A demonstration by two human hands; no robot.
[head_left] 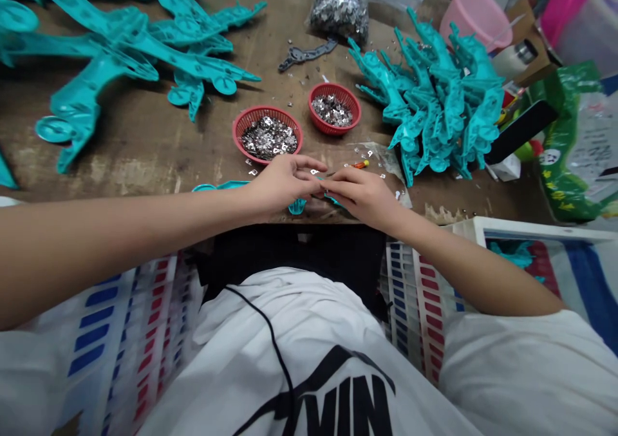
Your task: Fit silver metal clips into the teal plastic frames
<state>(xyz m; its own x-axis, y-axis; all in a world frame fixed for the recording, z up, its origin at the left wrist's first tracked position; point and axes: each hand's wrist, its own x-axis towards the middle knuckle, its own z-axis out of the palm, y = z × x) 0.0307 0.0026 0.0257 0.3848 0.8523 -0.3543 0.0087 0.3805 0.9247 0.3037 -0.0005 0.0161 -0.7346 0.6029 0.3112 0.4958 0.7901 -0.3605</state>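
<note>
A teal plastic part (297,207) lies at the near edge of the table, mostly covered by my hands. My left hand (284,183) is over it, fingers bent and closed around its middle. My right hand (364,194) comes in from the other side with its fingers pressed together, the tips meeting those of my left hand. Whatever is between the right fingertips is too small and hidden to name. Just beyond, two red baskets (235,141) (358,115) hold small metal clips. An orange-and-yellow stick-like item (360,165) lies beside my right hand.
Large teal plastic pieces (125,33) spread over the left of the table; more teal parts (434,101) are heaped at the right. A bag of metal pieces (339,4), a dark grey part (308,55) and a pink tub (476,14) stand farther back. Striped crates (545,233) flank my lap.
</note>
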